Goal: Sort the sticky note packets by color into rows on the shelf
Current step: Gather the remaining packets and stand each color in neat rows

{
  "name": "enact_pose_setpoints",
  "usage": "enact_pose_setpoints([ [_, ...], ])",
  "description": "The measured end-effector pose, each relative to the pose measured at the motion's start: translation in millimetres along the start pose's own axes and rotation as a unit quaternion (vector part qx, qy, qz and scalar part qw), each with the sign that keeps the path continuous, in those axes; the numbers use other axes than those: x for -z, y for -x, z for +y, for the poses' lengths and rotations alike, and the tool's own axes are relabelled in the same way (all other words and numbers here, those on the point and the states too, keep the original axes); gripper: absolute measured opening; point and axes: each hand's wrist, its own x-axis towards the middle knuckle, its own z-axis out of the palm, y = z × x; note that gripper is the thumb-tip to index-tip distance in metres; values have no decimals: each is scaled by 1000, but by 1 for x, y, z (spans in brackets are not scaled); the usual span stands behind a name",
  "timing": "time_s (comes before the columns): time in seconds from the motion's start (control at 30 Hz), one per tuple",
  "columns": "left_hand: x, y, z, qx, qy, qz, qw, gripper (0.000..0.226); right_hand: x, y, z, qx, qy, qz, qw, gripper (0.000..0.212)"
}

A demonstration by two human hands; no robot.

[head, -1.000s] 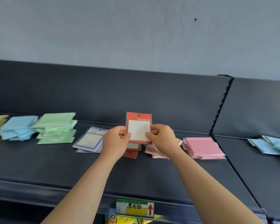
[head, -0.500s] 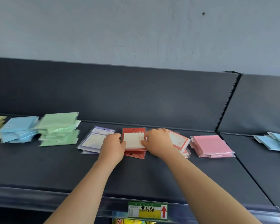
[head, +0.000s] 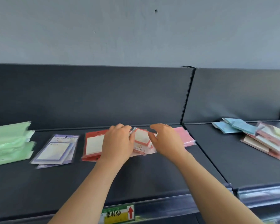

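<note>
While tilted, pink-bordered packet (head: pixel 141 139) between fingers (head: pixel 131 136)

Shop, dark display shelf (head: pixel 136 178), price label (head: pixel 117 214) on its edge

Covered, cropped
The left hand (head: pixel 117 146) covers the red packets' (head: pixel 91 143) right side; right hand (head: pixel 166 139) overlaps the pink stack (head: pixel 184 135); green stack (head: pixel 8 143) cut by the left edge.

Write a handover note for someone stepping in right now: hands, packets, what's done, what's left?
Left hand and right hand flank the red-bordered packets, touching them; grip unclear.
Already in a row: green stack, purple stack, red stack, pink stack.
Left: tidy the red-bordered packets, then sort the mixed pile on the right shelf.
</note>
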Motion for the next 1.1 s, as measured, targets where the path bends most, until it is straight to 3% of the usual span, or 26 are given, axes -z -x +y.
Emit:
enact_pose_setpoints([
  [0.3, -67, -8, 115, -75, 29, -57, 995, 30, 50, 27, 128, -81, 28, 11, 996, 31],
  [0.5, -121, -17, 201, -63, 56, -109, 991, 28, 91, 33, 228, -120, 60, -15, 991, 35],
  [0.8, -198, -55, 296, 19, 87, -186, 979, 27, 128, 15, 358, -160, 103, -50, 981, 31],
  [0.97, -227, -81, 324, 105, 113, -207, 966, 27, 126, -1, 383, -155, 103, -90, 978, 25],
  [1.1, -242, -96, 336, 193, 178, -202, 944, 36, 118, -3, 395, -140, 116, -89, 979, 37],
])
